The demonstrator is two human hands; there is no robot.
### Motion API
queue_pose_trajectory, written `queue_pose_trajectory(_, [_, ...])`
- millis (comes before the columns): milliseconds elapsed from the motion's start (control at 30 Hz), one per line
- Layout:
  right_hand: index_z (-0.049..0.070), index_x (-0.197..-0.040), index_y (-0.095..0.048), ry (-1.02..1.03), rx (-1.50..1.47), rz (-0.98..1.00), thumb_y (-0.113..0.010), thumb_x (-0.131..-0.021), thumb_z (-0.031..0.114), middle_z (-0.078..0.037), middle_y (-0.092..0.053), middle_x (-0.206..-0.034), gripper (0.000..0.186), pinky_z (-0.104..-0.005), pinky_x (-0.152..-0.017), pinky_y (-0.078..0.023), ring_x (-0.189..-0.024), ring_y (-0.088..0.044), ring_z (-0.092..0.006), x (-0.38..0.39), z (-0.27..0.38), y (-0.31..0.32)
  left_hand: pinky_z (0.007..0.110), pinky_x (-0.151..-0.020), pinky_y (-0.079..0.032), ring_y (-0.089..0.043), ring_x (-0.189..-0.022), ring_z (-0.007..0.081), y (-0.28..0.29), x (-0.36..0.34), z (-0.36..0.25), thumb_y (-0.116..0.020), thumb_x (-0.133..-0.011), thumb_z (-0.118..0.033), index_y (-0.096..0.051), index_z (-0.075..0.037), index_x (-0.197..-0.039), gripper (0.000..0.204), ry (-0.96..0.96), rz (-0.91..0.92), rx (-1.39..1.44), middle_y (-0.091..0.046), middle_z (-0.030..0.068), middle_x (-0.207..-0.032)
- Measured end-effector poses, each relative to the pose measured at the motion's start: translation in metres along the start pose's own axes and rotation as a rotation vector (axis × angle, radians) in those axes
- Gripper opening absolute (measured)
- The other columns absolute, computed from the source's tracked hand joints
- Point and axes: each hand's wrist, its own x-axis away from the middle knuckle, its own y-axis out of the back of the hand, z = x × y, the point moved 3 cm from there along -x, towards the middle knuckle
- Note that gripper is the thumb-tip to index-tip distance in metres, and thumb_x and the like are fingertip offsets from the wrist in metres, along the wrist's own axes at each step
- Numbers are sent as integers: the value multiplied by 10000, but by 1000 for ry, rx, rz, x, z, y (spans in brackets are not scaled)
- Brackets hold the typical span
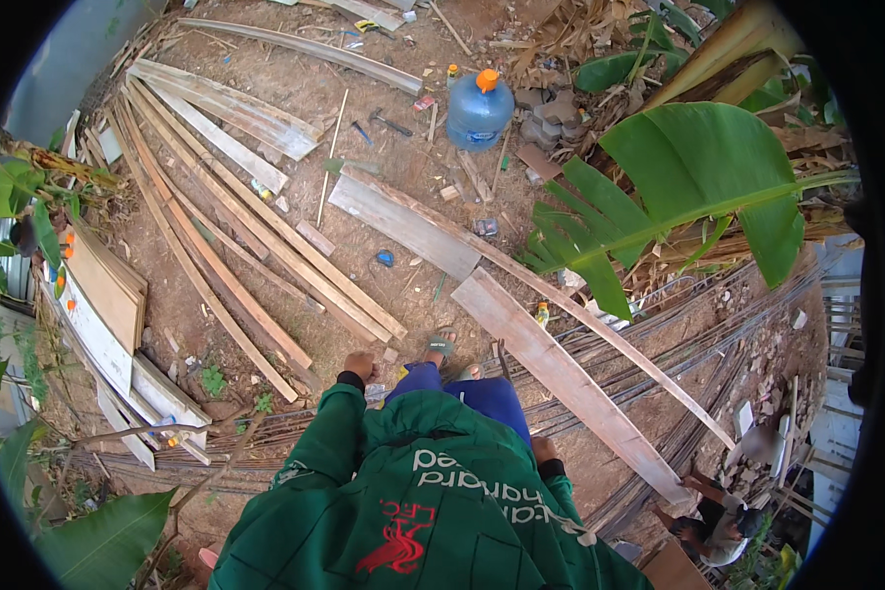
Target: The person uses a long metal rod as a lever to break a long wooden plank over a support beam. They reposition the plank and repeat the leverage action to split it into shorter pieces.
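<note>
My left hand [360, 366] hangs curled beside my left knee, above bare dirt; whatever it may hold is hidden. My right hand [546, 450] is low by my right thigh, its fingers mostly hidden. My sandalled left foot [442, 344] is on the dirt. To my right lie two weathered wide planks [383, 216] [570, 383] end to end, with a narrow board [659, 388] along them. Long timber battens [251, 256] fan out to my left front. A blue tape measure [384, 258] lies ahead, and a hammer [393, 124] farther off.
A blue water jug [479, 118] stands ahead near grey pavers [551, 128]. A big banana leaf [688, 187] overhangs the right. Plywood sheets [103, 295] lie left. Long dark rods [624, 339] cross the ground. A person [723, 531] is at lower right.
</note>
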Motion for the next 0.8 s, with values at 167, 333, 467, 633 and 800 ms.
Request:
queue_pose_trajectory(167, [32, -886, -697, -91, -65, 27, -395, -985, 395, -248, -678, -904, 482, -518, -741, -516, -883, -668, -409, 12, -20, -20, 336, -375, -430, -578, -496, 218, -8, 12, 11, -522, -963, -205, -560, -50, -1073, 194, 119, -47, 83, -615, 129, -711])
queue_pose_trajectory(333, [48, -922, -696, -43, -108, 25, -447, -948, 407, -240, -681, -925, 437, -517, -753, -512, -898, -663, -416, 23, -38, -31, 312, -402, -458, -591, -513, 184, -44, 36, -8, -549, -963, -240, -566, -56, -1106, 234, -85, 34, -41, -611, 102, -687])
queue_pose_trajectory(467, [57, -956, -697, -61, -163, 13, -480, -923, 426, -239, -682, -948, 429, -514, -781, -506, -923, -655, -427, 26, -53, -37, 310, -381, -435, -589, -493, 182, -63, 65, -18, -566, -963, -252, -575, -46, -1025, 215, -175, 40, -27, -617, 101, -677])
queue_pose_trajectory(633, [67, -998, -698, -136, -282, -14, -521, -893, 449, -238, -682, -977, 434, -511, -815, -499, -954, -645, -440, 19, -79, -70, 340, -414, -454, -613, -521, 205, -50, 67, 3, -554, -973, -258, -583, -38, -1042, 232, -54, -12, -31, -643, 111, -715])
queue_pose_trajectory(800, [77, -1040, -699, -264, -485, -54, -562, -862, 473, -237, -682, -1006, 455, -508, -849, -491, -985, -634, -454, 0, -110, -138, 425, -581, -522, -677, -680, 283, -25, 41, 13, -582, -939, -292, -639, -66, -964, 235, -330, -18, -598, -691, 142, -777])
